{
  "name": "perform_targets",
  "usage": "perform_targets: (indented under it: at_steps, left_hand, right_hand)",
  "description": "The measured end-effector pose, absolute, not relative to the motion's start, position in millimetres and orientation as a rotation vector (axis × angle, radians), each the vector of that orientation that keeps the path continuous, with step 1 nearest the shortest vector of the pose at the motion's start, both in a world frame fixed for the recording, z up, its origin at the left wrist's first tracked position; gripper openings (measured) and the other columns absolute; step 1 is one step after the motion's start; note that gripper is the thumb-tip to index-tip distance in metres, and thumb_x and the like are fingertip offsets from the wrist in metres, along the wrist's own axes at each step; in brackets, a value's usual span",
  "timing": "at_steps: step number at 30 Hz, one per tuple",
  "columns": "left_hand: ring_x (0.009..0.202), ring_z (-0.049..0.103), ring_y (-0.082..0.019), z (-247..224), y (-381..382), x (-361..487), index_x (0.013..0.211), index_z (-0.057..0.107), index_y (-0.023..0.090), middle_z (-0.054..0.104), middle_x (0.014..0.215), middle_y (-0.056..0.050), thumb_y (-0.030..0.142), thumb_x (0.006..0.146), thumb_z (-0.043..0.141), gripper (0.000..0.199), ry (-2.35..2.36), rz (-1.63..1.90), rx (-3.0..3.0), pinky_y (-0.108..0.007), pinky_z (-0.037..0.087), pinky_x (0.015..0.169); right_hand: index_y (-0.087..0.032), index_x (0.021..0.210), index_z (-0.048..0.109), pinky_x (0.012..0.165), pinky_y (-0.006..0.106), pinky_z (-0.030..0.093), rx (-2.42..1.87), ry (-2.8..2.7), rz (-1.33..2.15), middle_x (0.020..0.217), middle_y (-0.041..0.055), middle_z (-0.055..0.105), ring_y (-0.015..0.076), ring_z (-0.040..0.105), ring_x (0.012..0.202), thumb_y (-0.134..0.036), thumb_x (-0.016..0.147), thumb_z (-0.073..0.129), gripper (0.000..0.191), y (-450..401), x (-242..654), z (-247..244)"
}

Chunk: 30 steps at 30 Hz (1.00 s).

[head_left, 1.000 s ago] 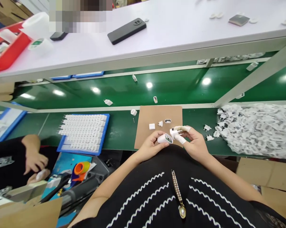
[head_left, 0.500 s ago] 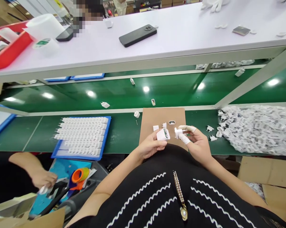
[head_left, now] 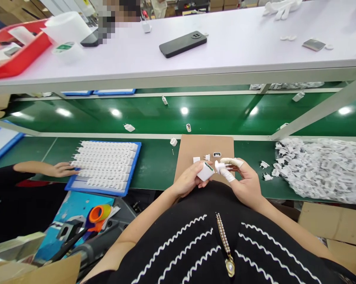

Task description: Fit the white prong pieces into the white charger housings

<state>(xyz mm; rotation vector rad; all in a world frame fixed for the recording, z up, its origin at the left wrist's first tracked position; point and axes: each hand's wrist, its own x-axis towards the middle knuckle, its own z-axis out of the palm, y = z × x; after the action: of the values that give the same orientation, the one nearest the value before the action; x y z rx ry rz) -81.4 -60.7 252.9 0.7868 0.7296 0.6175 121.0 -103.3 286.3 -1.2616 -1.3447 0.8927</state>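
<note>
My left hand (head_left: 191,178) grips a white charger housing (head_left: 205,172), its open end with a green circuit board turned up and to the right. Just right of it, my right hand (head_left: 244,177) pinches a white plug cap with pins (head_left: 220,166) between thumb and a finger, both wrapped in white tape. Cap and housing are very close; I cannot tell if they touch. Beneath lies a brown cardboard sheet (head_left: 189,146). On it, beyond my hands, are a white block (head_left: 196,159), a small pinned plug part (head_left: 207,157) and an open housing seen end-on (head_left: 217,154).
A blue tray (head_left: 136,157) with rows of white chargers stands at left, a co-worker's hand (head_left: 61,169) at its edge. At right lies a clear bag of plug caps (head_left: 322,169), several loose beside it. A white shelf (head_left: 233,47) with a phone (head_left: 183,44) spans above the green belt (head_left: 148,114).
My left hand has tilted the housing, and the plug cap in my right hand has come closer to it. The co-worker's hand has moved up to the blue tray. The view has shifted slightly.
</note>
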Motion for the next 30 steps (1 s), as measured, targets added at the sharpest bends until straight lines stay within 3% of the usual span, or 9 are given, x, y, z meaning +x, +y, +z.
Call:
perform_targets:
  at_steps: [6, 15, 22, 26, 30]
  left_hand:
    - [0.059, 0.050, -0.010, 259, -62, -82, 0.100, 0.051, 0.021, 0.063, 0.073, 0.000, 0.076, 0.091, 0.058, 0.055, 0.824, 0.644, 1.035, -0.024, 0.036, 0.058]
    - [0.062, 0.048, -0.013, 253, -67, -80, 0.106, 0.055, 0.022, 0.053, 0.067, 0.003, 0.071, 0.099, 0.047, 0.050, 0.884, 0.679, 1.211, -0.027, 0.040, 0.065]
    - [0.066, 0.051, -0.017, 250, -69, -77, 0.110, 0.054, 0.023, 0.054, 0.076, 0.000, 0.073, 0.097, 0.047, 0.052, 0.922, 0.738, 1.370, -0.033, 0.042, 0.068]
    - [0.073, 0.053, -0.018, 253, -69, -80, 0.109, 0.055, 0.023, 0.058, 0.089, -0.004, 0.070, 0.096, 0.052, 0.049, 0.918, 0.730, 1.475, -0.034, 0.042, 0.072]
    - [0.075, 0.053, -0.018, 247, -70, -81, 0.111, 0.051, 0.022, 0.058, 0.092, -0.005, 0.069, 0.099, 0.046, 0.049, 0.871, 0.702, 1.574, -0.034, 0.042, 0.073]
  right_hand:
    - [-0.024, 0.114, 0.074, 0.083, 0.037, 0.066, -1.313, -1.465, 0.834, 0.112, 0.0075, 0.078, 0.0209, 0.076, 0.090, -0.035, 0.095, 0.072, 0.023, -98, 117, 284]
    - [-0.026, 0.113, 0.076, 0.080, 0.037, 0.067, -1.295, -1.562, 0.678, 0.105, 0.0063, 0.078, 0.0222, 0.075, 0.088, -0.028, 0.094, 0.070, 0.019, -104, 119, 279]
    - [-0.027, 0.117, 0.076, 0.078, 0.036, 0.066, -1.281, -1.579, 0.635, 0.102, 0.0067, 0.077, 0.0228, 0.075, 0.088, -0.022, 0.094, 0.068, 0.025, -111, 122, 271]
    - [-0.027, 0.113, 0.078, 0.071, 0.032, 0.064, -1.247, -1.602, 0.601, 0.096, 0.0060, 0.077, 0.0207, 0.074, 0.080, -0.019, 0.093, 0.067, 0.024, -114, 123, 274]
    - [-0.026, 0.109, 0.079, 0.067, 0.030, 0.063, -1.248, -1.624, 0.532, 0.090, 0.0049, 0.077, 0.0188, 0.072, 0.074, -0.018, 0.092, 0.067, 0.022, -116, 122, 277]
